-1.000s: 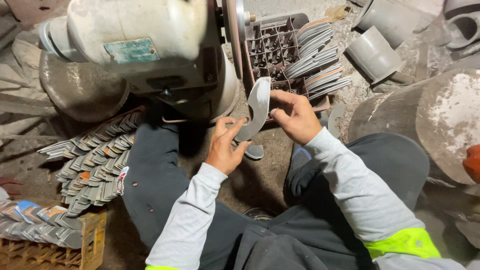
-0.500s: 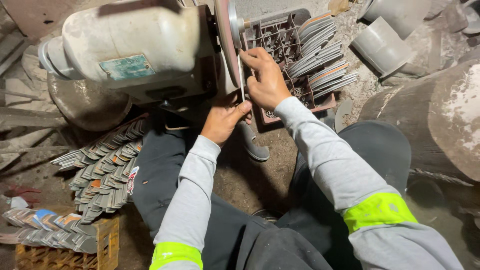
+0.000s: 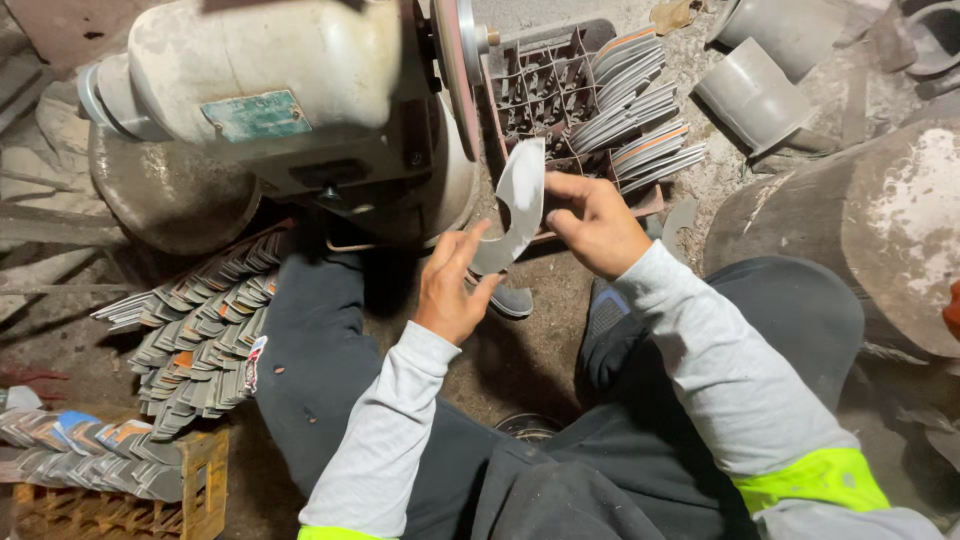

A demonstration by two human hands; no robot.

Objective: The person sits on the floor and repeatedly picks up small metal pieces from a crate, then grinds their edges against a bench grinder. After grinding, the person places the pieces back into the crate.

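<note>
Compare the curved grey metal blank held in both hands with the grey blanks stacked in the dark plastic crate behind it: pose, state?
The curved grey metal blank is single, held upright by the left hand and right hand beside the grinder disc. The stacked blanks lie packed in overlapping rows in the dark plastic crate, untouched. Some stacked ones show orange edges; the held one looks plain grey. Both are thin, flat metal.

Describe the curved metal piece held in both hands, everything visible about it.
The curved metal piece is a thin, flat, pale grey blank that looks like sheet metal, crescent-shaped with a broad squared upper end and a narrower hooked lower end. It stands roughly upright, beside the grinder's disc, apart from it as far as can be seen. The right hand pinches its upper inner edge; the left hand holds its lower end from below. Its surface looks dull and dusty.
</note>
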